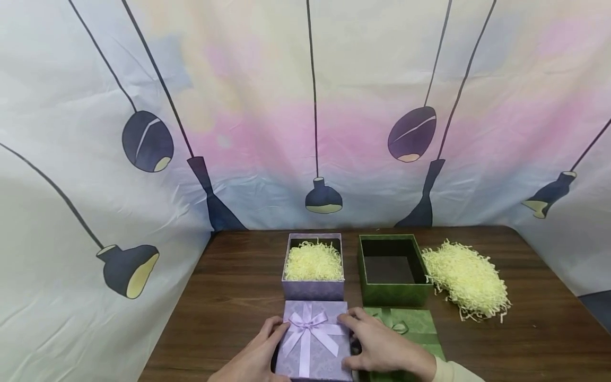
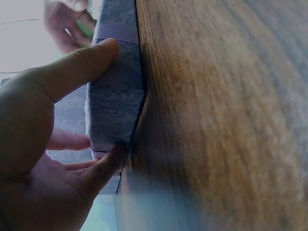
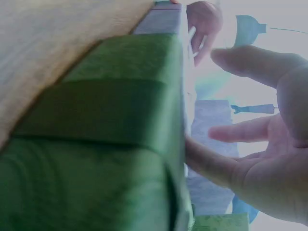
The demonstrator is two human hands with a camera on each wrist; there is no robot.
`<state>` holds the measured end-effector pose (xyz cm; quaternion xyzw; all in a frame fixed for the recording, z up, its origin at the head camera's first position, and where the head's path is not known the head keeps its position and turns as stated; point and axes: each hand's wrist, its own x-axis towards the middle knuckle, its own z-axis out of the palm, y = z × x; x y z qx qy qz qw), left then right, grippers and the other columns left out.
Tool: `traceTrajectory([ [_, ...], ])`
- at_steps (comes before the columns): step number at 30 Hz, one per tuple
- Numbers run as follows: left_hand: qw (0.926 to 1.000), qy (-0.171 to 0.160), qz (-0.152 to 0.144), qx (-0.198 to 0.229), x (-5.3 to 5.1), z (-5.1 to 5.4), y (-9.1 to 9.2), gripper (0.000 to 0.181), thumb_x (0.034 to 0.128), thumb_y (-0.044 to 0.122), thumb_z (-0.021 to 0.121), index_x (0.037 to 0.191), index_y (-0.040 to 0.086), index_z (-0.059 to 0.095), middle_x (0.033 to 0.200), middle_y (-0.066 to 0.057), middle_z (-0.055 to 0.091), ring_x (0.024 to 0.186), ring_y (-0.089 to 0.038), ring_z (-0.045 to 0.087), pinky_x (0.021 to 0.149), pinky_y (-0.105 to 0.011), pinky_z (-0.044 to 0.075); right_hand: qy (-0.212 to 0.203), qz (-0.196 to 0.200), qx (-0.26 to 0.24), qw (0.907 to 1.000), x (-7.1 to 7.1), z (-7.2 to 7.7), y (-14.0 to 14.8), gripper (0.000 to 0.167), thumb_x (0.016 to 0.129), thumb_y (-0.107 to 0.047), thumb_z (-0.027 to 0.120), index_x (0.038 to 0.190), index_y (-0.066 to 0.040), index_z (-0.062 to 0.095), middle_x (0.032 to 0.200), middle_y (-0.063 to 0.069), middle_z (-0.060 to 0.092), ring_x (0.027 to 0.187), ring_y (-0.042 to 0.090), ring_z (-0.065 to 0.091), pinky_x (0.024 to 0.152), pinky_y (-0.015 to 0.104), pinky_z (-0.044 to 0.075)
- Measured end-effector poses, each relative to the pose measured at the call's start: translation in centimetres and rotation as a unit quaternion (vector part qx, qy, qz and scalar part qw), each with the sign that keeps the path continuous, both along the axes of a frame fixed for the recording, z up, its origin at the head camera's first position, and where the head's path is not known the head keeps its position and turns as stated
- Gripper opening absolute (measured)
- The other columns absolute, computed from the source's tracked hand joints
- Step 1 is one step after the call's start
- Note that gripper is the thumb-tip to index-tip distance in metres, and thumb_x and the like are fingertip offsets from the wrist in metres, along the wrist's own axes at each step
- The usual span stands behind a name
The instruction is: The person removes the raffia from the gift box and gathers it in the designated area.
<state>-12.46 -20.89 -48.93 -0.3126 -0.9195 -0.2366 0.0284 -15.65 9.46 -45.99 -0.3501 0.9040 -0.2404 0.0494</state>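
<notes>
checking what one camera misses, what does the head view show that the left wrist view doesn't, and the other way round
Only head: the heap of yellow shreds and the open green box.
Only left wrist: a lower edge and corner of the purple lid, close up.
Both: that lid, the left hand, the right hand and the wooden table.

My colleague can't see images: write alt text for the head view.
A person's left hand and right hand flank a bow-topped lilac lid on a wooden table. Behind it, a lilac box holds yellow shreds; to the right are an open green box, green lid and shred pile.
</notes>
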Motion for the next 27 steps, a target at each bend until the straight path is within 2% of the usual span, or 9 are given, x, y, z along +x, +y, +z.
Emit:
traceTrajectory([
  [3,1.0,0.008,-0.002,0.0,0.1,0.0,0.0,0.098,0.0681,0.056,0.082,0.135,-0.008,0.048,0.131,-0.016,0.042,0.108,-0.027,0.054,0.088,-0.031,0.053,0.027,0.015,-0.054,0.9981,-0.6,0.6,0.2,0.061,0.075,-0.03,0.079,0.127,-0.004,0.059,0.113,0.005,0.063,0.091,0.012,0.062,0.08,0.031,0.055],
  [7,0.9997,-0.023,0.006,0.0,0.2,0.1,0.0,0.101,0.0683,0.058,0.081,0.137,-0.008,0.046,0.133,-0.016,0.04,0.11,-0.027,0.053,0.09,-0.031,0.052,0.063,0.026,-0.135,0.9886,-1.7,1.3,0.5,0.038,0.077,-0.014,0.077,0.112,-0.003,0.066,0.099,0.005,0.069,0.08,0.01,0.065,0.071,0.021,0.055],
  [10,0.9988,-0.048,0.014,-0.001,0.2,0.3,0.0,0.102,0.0686,0.058,0.081,0.139,-0.007,0.045,0.135,-0.015,0.039,0.112,-0.027,0.052,0.092,-0.031,0.051,0.057,0.013,-0.172,0.9833,-2.4,2.0,0.8,0.031,0.078,-0.01,0.075,0.108,-0.005,0.067,0.096,0.004,0.069,0.077,0.009,0.065,0.067,0.018,0.054],
  [17,0.9987,-0.047,0.019,-0.003,0.4,0.3,0.0,0.102,0.0683,0.056,0.082,0.139,-0.007,0.045,0.136,-0.015,0.039,0.113,-0.028,0.052,0.092,-0.031,0.051,0.044,-0.044,-0.18,0.9818,-4.4,3.8,1.2,0.037,0.082,-0.013,0.074,0.117,-0.005,0.063,0.1,0.004,0.066,0.079,0.007,0.065,0.069,0.022,0.056],
  [22,0.9963,-0.081,0.03,0.0,0.3,0.5,0.1,0.103,0.0685,0.056,0.081,0.142,-0.004,0.042,0.139,-0.013,0.036,0.115,-0.028,0.051,0.094,-0.031,0.05,0.073,-0.066,-0.177,0.9793,-6.3,4.8,1.1,0.036,0.083,-0.014,0.073,0.118,-0.006,0.063,0.099,0.006,0.066,0.081,0.01,0.065,0.069,0.022,0.055],
  [27,0.9931,-0.111,0.036,-0.004,0.2,0.6,0.2,0.104,0.0692,0.058,0.08,0.144,-0.002,0.041,0.141,-0.013,0.034,0.117,-0.028,0.05,0.095,-0.033,0.05,0.063,-0.08,-0.183,0.9778,-7.7,5.5,1.0,0.035,0.084,-0.015,0.072,0.118,-0.01,0.064,0.1,0.005,0.067,0.083,0.011,0.066,0.071,0.025,0.055],
])
